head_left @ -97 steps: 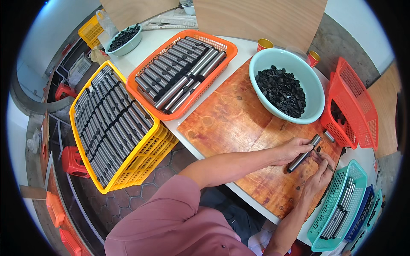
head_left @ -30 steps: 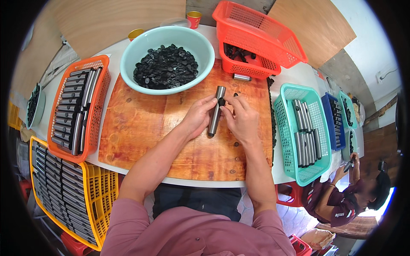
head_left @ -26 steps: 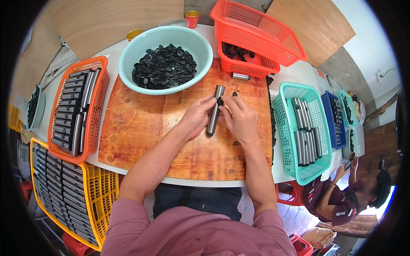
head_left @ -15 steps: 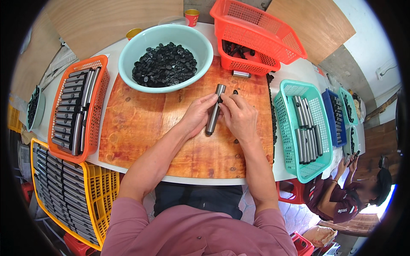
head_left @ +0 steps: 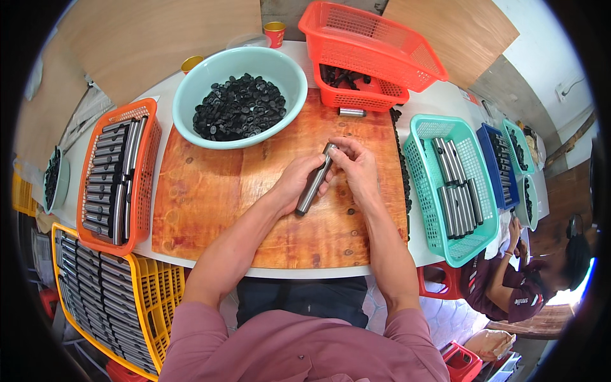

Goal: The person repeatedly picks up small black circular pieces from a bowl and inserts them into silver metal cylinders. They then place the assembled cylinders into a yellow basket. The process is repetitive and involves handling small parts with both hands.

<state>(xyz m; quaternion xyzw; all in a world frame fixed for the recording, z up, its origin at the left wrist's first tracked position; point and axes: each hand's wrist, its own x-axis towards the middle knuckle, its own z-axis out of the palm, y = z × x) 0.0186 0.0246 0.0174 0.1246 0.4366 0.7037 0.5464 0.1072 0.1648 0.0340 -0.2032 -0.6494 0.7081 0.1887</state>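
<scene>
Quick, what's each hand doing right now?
Left hand: closed around the metal tube.
Right hand: fingers at the tube's far end; whether it grips can't be told.

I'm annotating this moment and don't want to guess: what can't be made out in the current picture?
All in the head view:
Metal tube: part of its surface, hidden by the left hand.
Right hand: whether it holds a small piece, hidden by its own fingers.
Lower red basket: some contents, covered by the upper red basket.
Pale blue bowl: its bottom, buried under black pieces.
</scene>
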